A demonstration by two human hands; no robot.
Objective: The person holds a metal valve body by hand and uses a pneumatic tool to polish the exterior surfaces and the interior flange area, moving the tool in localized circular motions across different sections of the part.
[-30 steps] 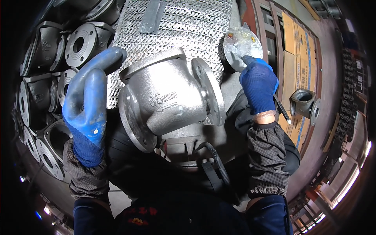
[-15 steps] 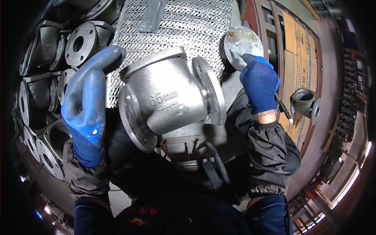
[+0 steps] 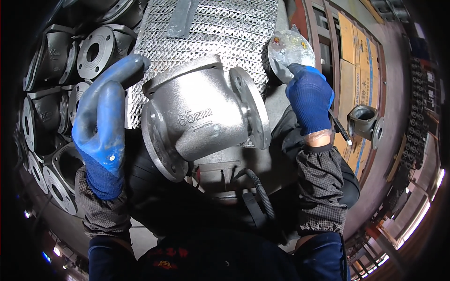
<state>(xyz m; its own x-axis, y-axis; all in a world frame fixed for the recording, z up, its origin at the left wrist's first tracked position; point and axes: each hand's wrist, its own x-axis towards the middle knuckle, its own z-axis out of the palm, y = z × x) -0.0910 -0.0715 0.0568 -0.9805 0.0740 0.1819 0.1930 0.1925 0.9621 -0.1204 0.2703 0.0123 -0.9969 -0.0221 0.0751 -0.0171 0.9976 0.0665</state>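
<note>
Silver-grey cast-metal flanged valve body point(image 3: 213, 112) is set between hands: right of blue-gloved left hand point(image 3: 108, 131), lower left of blue-gloved right hand point(image 3: 309, 100). Left hand, seemingly nearer, is held loosely half-curled, nothing grasped; no contact seen. Long axis is slanted, from round flange point(image 3: 152, 143) beside left hand up toward right hand; raised arrow point(image 3: 200, 126) is aimed leftward. In curled right hand, black pen-like rod point(image 3: 341, 129) is apparently grasped; round grey stained plate point(image 3: 291, 54) is overlapped by fingertips, touch uncertain.
</note>
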